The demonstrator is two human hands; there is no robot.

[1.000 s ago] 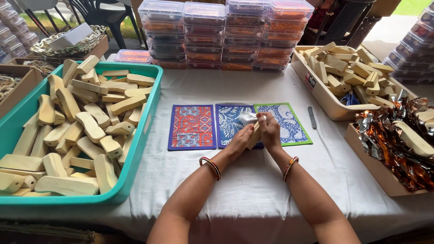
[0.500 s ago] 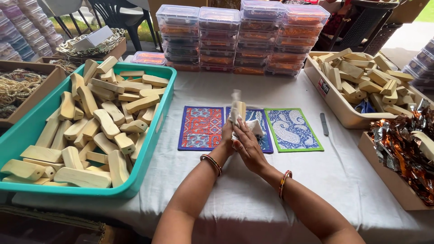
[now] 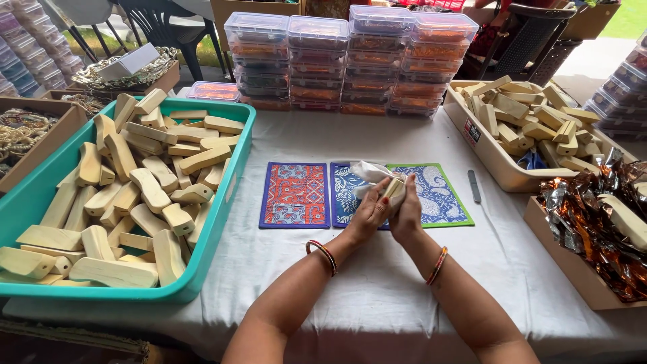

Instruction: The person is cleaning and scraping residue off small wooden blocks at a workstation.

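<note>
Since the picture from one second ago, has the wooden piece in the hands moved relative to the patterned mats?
Yes. The wooden piece was low over the near edge of the blue mat; now both hands hold it higher, over the seam between the blue and green mat.

Pale wooden block (image 3: 394, 191), white cloth (image 3: 367, 172), above mats

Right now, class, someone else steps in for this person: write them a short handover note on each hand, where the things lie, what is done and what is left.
Left hand and right hand: both closed together around one pale wooden piece with a white cloth, held above the blue patterned mat.
Things: teal tray at the left heaped with wooden pieces; beige bin at the right also holds some; foil-wrapped pieces fill the cardboard box.
Done: cannot tell how far this piece is.
Left: many bare pieces remain in the tray.
</note>
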